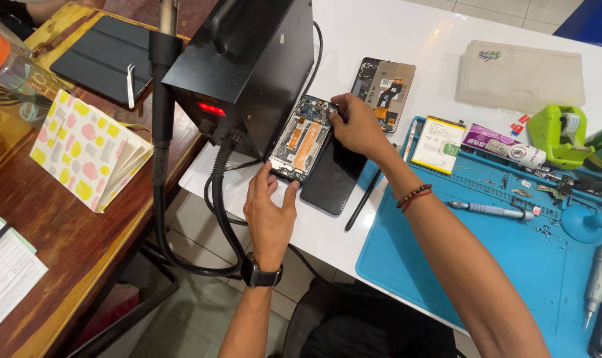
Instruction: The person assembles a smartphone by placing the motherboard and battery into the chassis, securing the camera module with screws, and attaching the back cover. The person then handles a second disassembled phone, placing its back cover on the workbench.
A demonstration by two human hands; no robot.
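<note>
Between both hands lies the opened phone [302,139]: left hand [269,211] pinches its near end, right hand [355,124] grips its far corner (perhaps pressing). Light, stiff, fragile inside; likely best held by the frame edges.

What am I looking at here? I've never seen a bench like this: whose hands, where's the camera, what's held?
One picture, from a camera on the person's head, looking down. Both hands are theirs. The left hand, wearing a watch, grips the near end of an opened phone with its insides showing. The right hand touches the phone's far end. The phone lies on a white table beside a black box-shaped machine with a hose. Nearby: a dark phone back cover, a blue work mat, a screwdriver.
</note>
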